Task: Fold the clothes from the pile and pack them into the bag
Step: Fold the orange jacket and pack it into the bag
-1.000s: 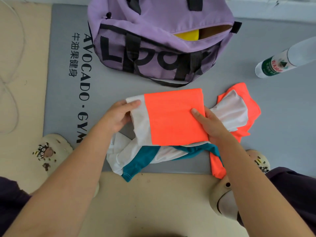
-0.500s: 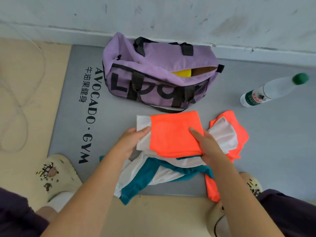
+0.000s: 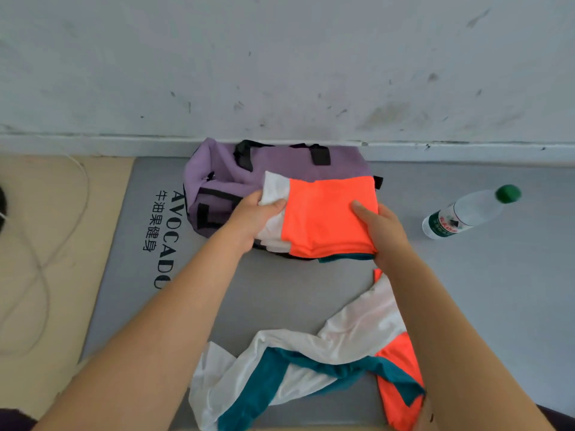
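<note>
A folded orange and white garment (image 3: 326, 216) is held up in front of the purple bag (image 3: 224, 169), which stands by the wall and is partly hidden behind it. My left hand (image 3: 252, 219) grips the garment's white left edge, thumb on top. My right hand (image 3: 378, 231) grips its orange right edge. The bag's opening is hidden behind the garment. A loose pile of white, teal and orange clothes (image 3: 305, 368) lies on the grey mat (image 3: 280, 293) near me, below my arms.
A plastic water bottle (image 3: 466, 213) with a green cap lies on the mat at the right. A white cable (image 3: 46, 250) loops over the beige floor at the left. The wall runs right behind the bag.
Both hands have lifted the folded garment off the pile and carried it forward, up against the bag. The camera has tilted up toward the wall.
</note>
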